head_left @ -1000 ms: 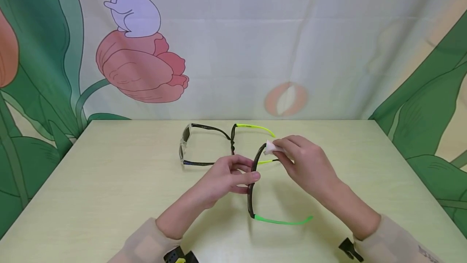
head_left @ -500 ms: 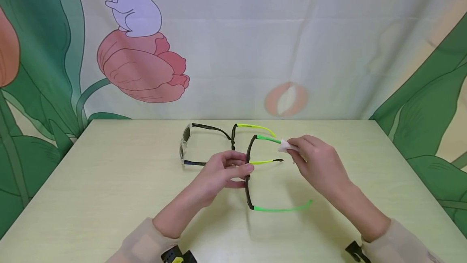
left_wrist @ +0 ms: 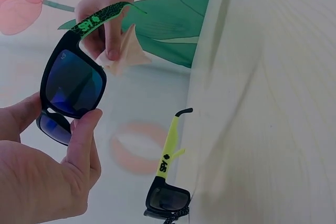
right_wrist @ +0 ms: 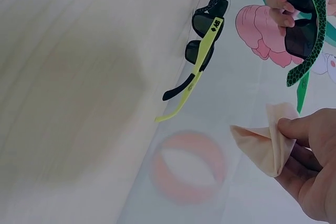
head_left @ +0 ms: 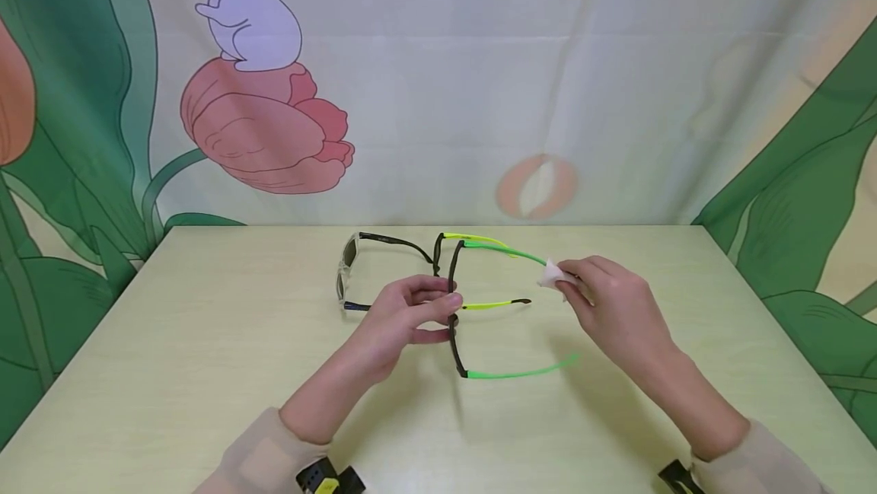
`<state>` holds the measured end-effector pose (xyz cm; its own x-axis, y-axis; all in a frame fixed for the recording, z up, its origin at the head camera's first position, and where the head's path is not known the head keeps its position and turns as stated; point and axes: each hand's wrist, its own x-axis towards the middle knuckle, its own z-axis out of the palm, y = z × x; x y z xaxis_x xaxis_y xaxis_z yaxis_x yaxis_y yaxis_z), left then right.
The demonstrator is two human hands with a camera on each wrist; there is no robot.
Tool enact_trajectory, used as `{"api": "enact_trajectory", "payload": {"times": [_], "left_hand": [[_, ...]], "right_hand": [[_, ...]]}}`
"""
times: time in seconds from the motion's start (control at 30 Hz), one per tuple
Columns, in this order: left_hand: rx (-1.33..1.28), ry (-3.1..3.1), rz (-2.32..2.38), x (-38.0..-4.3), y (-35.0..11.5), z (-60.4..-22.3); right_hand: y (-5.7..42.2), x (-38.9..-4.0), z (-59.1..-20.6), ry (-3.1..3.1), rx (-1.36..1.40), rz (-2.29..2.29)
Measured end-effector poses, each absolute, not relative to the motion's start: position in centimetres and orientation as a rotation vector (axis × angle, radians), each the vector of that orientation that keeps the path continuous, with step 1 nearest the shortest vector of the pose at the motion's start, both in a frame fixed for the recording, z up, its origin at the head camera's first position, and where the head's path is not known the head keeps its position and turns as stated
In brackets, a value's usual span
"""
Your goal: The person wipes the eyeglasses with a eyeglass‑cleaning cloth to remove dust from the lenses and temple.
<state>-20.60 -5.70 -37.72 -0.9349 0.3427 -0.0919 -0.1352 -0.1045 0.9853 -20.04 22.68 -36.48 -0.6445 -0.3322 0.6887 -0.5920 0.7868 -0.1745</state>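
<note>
My left hand [head_left: 411, 315] grips black-framed sunglasses [head_left: 457, 357] with green arms near the middle of the front, thumb on the near side. Both arms are unfolded and point right, and the glasses are held above the table. A small pale cloth [head_left: 556, 275] is pinched between the thumb and fingers of my right hand [head_left: 617, 304], around the tip end of the far green arm [head_left: 507, 248]. The left wrist view shows the dark bluish lenses [left_wrist: 73, 85]. In the right wrist view the cloth [right_wrist: 270, 142] bunches to a point in front of the fingers.
Behind the held pair, sunglasses with yellow arms [head_left: 496, 304] lie on the table [head_left: 205, 357]. Left of them, sunglasses with a clear front [head_left: 349, 252] and dark arms lie unfolded, partly covered by my left hand. A printed curtain [head_left: 425, 98] hangs along the table's back edge.
The right hand has slid the cloth rightward along the far green arm, from near the hinge to its tip. The left hand and sunglasses have shifted slightly left and up in view.
</note>
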Motion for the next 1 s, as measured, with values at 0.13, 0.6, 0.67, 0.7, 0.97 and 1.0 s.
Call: {"api": "enact_trajectory", "payload": {"times": [0.13, 0.6, 0.67, 0.7, 0.97, 1.0], "left_hand": [[0.207, 1.841, 2.126, -20.8, -5.9, -37.9], [0.135, 1.832, 2.168, -21.4, -6.0, -38.2], [0.127, 1.833, 2.174, -21.4, -6.0, -38.2], [0.124, 1.836, 2.175, -21.4, -6.0, -38.2], [0.107, 1.840, 2.196, -21.5, -6.0, -38.1], [0.104, 1.841, 2.199, -21.5, -5.9, -38.1]], "right_hand": [[23.3, -19.9, -36.5, -2.320, 0.669, 0.524], [22.8, -19.4, -35.9, -2.238, 1.067, 0.822], [22.4, -19.3, -35.8, -2.206, 1.149, 0.838], [22.3, -19.3, -35.7, -2.196, 1.187, 0.849], [21.5, -18.7, -36.0, -2.180, 1.413, 0.923], [21.4, -18.6, -36.0, -2.180, 1.431, 0.912]]}}
